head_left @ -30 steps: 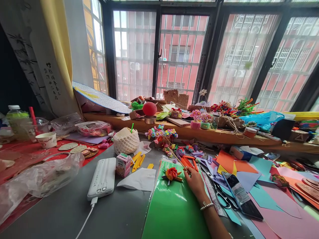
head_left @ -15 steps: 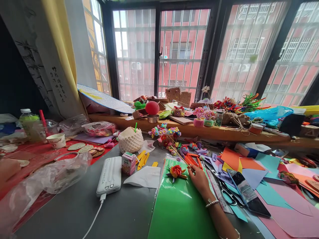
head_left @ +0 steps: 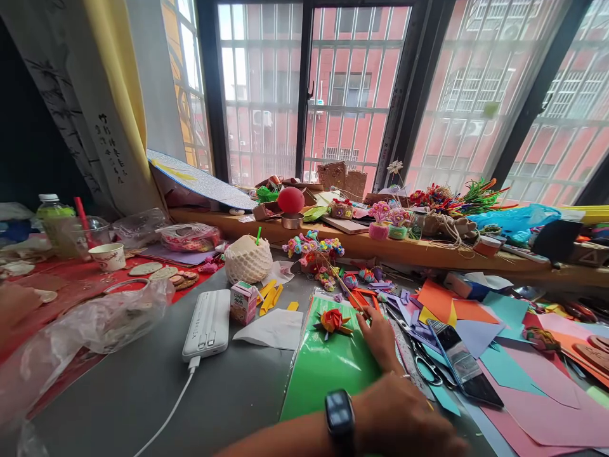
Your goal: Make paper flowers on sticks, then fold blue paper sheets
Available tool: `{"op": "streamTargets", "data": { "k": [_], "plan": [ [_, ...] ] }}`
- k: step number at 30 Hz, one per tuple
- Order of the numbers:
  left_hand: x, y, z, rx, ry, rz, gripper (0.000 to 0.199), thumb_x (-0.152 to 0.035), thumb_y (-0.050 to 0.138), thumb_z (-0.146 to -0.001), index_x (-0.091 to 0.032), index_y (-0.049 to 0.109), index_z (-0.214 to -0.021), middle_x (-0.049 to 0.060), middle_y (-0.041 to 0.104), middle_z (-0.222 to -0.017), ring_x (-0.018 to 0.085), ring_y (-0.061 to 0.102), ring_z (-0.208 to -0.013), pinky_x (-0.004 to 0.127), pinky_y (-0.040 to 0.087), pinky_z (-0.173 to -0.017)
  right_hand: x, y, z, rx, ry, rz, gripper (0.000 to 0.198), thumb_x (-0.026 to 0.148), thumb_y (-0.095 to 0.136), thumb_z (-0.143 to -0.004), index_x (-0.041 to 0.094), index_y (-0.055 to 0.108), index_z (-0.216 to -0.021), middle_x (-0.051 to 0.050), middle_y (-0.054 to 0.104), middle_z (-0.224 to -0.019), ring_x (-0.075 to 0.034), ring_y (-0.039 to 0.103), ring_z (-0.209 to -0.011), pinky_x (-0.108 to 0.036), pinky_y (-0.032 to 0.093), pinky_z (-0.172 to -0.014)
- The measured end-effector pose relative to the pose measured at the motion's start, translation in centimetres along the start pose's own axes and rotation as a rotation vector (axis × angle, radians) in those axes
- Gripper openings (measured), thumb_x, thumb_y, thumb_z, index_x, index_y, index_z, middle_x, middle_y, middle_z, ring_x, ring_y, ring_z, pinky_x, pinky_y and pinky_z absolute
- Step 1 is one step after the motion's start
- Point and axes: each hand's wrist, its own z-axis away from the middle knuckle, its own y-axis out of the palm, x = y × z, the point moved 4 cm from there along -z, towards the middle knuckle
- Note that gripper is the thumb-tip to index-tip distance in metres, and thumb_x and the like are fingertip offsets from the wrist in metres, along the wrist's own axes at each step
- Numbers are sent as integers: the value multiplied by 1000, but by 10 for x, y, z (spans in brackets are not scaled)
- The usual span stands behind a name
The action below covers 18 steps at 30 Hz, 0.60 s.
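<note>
My right hand (head_left: pixel 379 339) rests at the upper right edge of a green plastic-wrapped packet (head_left: pixel 328 381). Its fingertips are closed on the lower end of a thin stick (head_left: pixel 343 287) that slants up to a bunch of crocheted flowers (head_left: pixel 316 251). Orange paper strips (head_left: pixel 364 297) lie just beyond those fingers. Left of this hand, a red and orange folded paper flower (head_left: pixel 334 322) sits on the packet. My left hand (head_left: pixel 404 416), wearing a watch, crosses low over my right forearm. Motion smears its fingers, so what they hold does not show.
Scissors (head_left: pixel 431 368), a phone (head_left: pixel 466 365) and coloured paper sheets (head_left: pixel 528 406) lie to the right. A white power bank (head_left: pixel 208 324) with its cable, a small drink carton (head_left: pixel 244 303) and a net-wrapped coconut (head_left: pixel 248 259) stand left. A plastic bag (head_left: pixel 128 320) covers the red cloth's edge.
My left arm has come in from the bottom and reaches rightward across my right forearm. My right hand stays by the stick and strips. The view has shifted slightly.
</note>
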Motion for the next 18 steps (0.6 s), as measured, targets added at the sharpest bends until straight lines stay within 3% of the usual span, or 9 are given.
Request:
{"op": "streamTargets", "data": {
  "k": [2,3,6,9,12,14,18],
  "plan": [
    [39,-29,20,-391,-138,-179,26,-28,45,-75,-19,51,-52,2,52,-47,15,51,-50,27,39,-49,1,-3,0,-28,-12,-14,24,24,43,-73,15,59,-88,-6,63,-84,-19,58,-74,-27,42,-65],
    [57,-40,34,-519,-194,-231,25,-25,44,-75,-19,50,-51,2,51,-47,14,50,-50,26,39,-51,1,-4,1,-50,-19,-23,24,22,43,-72,15,59,-88,-7,62,-86,-19,58,-75,-27,42,-66],
    [103,-60,73,-679,-435,-286,25,-24,41,-77,-18,51,-55,2,52,-53,15,51,-55,27,40,-57,3,-9,1,-115,-19,-28,24,23,40,-76,15,60,-86,-8,59,-88,-20,57,-78,-29,42,-67],
    [134,-59,101,-685,-618,-185,20,-37,50,-75,-18,57,-80,6,58,-82,20,53,-83,31,43,-71,4,-10,1,-138,-18,-24,28,28,36,-81,16,61,-87,-8,58,-86,-20,55,-78,-29,42,-67],
    [149,-44,107,-549,-641,-27,53,-50,60,-65,-17,50,-106,10,54,-103,24,50,-97,36,41,-82,4,-8,0,-147,-36,-4,31,25,33,-82,15,61,-91,-8,58,-87,-20,54,-79,-29,41,-69],
    [152,-35,105,-451,-661,0,66,-50,65,-58,-15,48,-111,12,53,-107,27,49,-99,40,40,-83,2,-6,0,-136,-44,22,32,21,32,-82,15,61,-93,-9,57,-88,-20,54,-80,-29,41,-71],
    [150,-30,100,-388,-669,-40,51,-36,70,-57,-16,54,-101,10,58,-97,27,51,-92,40,41,-79,1,-3,1,-89,-62,35,33,14,33,-80,14,62,-96,-9,56,-87,-18,54,-78,-28,42,-73]
  ]
}}
